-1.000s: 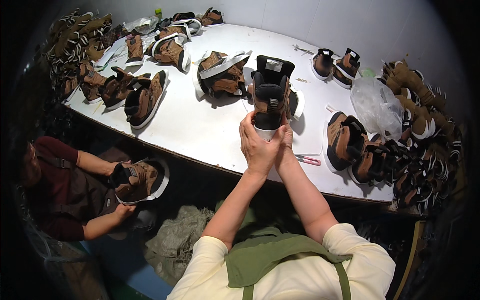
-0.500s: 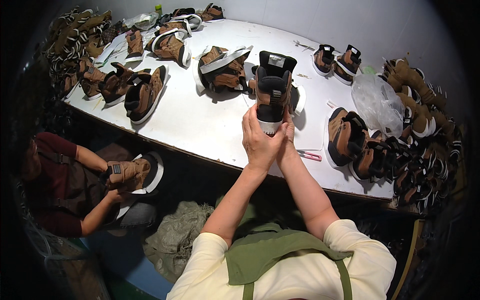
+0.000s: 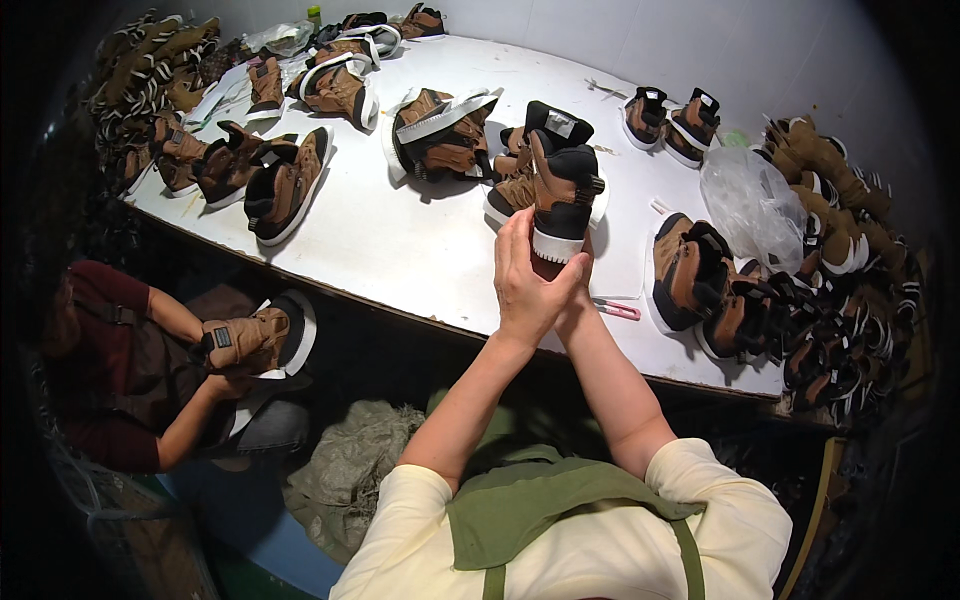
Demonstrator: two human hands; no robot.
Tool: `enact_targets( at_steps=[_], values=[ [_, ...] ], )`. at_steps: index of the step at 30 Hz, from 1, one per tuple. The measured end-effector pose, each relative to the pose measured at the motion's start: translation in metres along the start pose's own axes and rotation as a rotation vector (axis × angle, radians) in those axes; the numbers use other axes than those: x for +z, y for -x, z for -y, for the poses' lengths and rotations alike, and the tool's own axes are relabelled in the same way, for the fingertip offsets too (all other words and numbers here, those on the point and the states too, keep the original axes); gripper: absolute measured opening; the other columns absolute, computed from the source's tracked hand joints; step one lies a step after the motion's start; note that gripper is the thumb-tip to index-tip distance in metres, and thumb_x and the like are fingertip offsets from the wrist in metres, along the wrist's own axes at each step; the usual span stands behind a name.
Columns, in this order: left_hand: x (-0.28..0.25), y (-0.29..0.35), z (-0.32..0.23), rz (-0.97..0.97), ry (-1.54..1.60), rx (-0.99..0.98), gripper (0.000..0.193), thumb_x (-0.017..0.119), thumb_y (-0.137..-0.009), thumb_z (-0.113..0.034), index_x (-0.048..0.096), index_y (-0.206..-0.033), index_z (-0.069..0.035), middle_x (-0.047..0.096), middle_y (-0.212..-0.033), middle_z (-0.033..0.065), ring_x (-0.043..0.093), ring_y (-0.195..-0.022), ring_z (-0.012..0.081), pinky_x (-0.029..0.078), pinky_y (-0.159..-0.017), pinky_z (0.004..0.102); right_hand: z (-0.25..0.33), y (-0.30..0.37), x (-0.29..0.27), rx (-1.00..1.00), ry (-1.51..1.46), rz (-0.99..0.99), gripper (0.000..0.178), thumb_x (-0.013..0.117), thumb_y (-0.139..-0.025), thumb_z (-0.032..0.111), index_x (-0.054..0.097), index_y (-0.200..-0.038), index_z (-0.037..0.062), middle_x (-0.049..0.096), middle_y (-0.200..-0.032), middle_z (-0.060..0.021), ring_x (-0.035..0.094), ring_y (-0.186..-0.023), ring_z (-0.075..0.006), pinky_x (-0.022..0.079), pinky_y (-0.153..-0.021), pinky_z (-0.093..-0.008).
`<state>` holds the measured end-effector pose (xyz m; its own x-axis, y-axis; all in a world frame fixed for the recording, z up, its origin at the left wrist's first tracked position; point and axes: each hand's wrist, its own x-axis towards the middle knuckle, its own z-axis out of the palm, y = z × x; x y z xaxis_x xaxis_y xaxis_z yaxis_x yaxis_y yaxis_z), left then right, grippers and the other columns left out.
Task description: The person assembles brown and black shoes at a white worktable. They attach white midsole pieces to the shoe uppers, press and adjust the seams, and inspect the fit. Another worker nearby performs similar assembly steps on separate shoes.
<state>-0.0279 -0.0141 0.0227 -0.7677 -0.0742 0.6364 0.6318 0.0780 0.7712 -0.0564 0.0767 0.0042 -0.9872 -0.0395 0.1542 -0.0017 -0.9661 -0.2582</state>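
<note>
A brown and black high-top shoe (image 3: 562, 195) is held up over the near part of the table, its white sole and heel toward me and its black tongue pointing away. My left hand (image 3: 530, 285) is closed around the sole's left side. From the right, my right hand (image 3: 578, 290) grips the same shoe, its fingers mostly hidden behind the left hand and the sole. Just beyond it another brown shoe (image 3: 512, 190) stands on the table, partly covered. Left of that lies a bundle of brown shoes with loose white strips (image 3: 442, 135).
On the white table (image 3: 370, 230) stand brown shoes (image 3: 292, 188) at left and a pair (image 3: 668, 125) at back right. A pink cutter (image 3: 616, 310), plastic bag (image 3: 752, 205) and shoe heap (image 3: 850, 300) lie right. At lower left a co-worker holds a shoe (image 3: 262, 338).
The held shoe has turned in my hands, so that more of its side shows and the shoe behind it comes into view. The co-worker's shoe has shifted slightly left.
</note>
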Motion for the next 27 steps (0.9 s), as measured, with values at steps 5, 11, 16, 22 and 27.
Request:
enact_targets(
  at_steps=[5, 11, 16, 22, 27],
  values=[
    [0.000, 0.001, -0.005, 0.044, 0.076, 0.010, 0.074, 0.080, -0.072, -0.016, 0.045, -0.133, 0.005, 0.050, -0.129, 0.0222, 0.050, -0.121, 0.0360, 0.041, -0.103, 0.0435, 0.003, -0.002, 0.001, -0.031, -0.013, 0.001, 0.041, 0.055, -0.095, 0.044, 0.061, -0.118, 0.0109, 0.068, -0.107, -0.0081, 0.066, -0.096, -0.0256, 0.054, -0.086, -0.0411],
    [0.004, 0.002, -0.005, 0.036, 0.035, 0.079, 0.066, 0.078, -0.076, -0.014, 0.048, -0.131, 0.004, 0.050, -0.129, 0.0188, 0.054, -0.116, 0.0286, 0.046, -0.098, 0.0375, 0.007, 0.000, 0.003, -0.058, -0.019, -0.003, 0.042, 0.052, -0.096, 0.045, 0.059, -0.119, 0.0107, 0.067, -0.106, -0.0079, 0.066, -0.095, -0.0249, 0.054, -0.084, -0.0406],
    [0.002, -0.001, -0.007, 0.050, 0.055, 0.061, 0.063, 0.077, -0.076, -0.011, 0.049, -0.130, 0.004, 0.050, -0.129, 0.0186, 0.054, -0.116, 0.0277, 0.047, -0.095, 0.0368, 0.006, 0.001, 0.007, -0.092, -0.026, -0.053, 0.043, 0.050, -0.097, 0.047, 0.058, -0.119, 0.0109, 0.067, -0.104, -0.0074, 0.066, -0.094, -0.0242, 0.054, -0.082, -0.0399],
    [-0.002, 0.003, -0.004, 0.026, 0.048, 0.038, 0.062, 0.076, -0.077, -0.010, 0.049, -0.130, 0.004, 0.050, -0.128, 0.0180, 0.055, -0.114, 0.0264, 0.051, -0.089, 0.0349, 0.008, 0.005, 0.005, -0.019, 0.034, 0.002, 0.048, 0.058, -0.091, 0.052, 0.060, -0.119, 0.0125, 0.068, -0.105, -0.0074, 0.066, -0.096, -0.0258, 0.055, -0.084, -0.0434],
    [-0.004, 0.007, 0.005, 0.013, 0.016, 0.023, 0.063, 0.075, -0.078, -0.011, 0.047, -0.132, 0.005, 0.050, -0.127, 0.0174, 0.054, -0.114, 0.0260, 0.051, -0.089, 0.0351, 0.002, 0.005, 0.013, -0.027, 0.116, -0.044, 0.050, 0.054, -0.092, 0.055, 0.058, -0.121, 0.0147, 0.067, -0.107, -0.0072, 0.067, -0.094, -0.0244, 0.057, -0.070, -0.0421]
  ],
)
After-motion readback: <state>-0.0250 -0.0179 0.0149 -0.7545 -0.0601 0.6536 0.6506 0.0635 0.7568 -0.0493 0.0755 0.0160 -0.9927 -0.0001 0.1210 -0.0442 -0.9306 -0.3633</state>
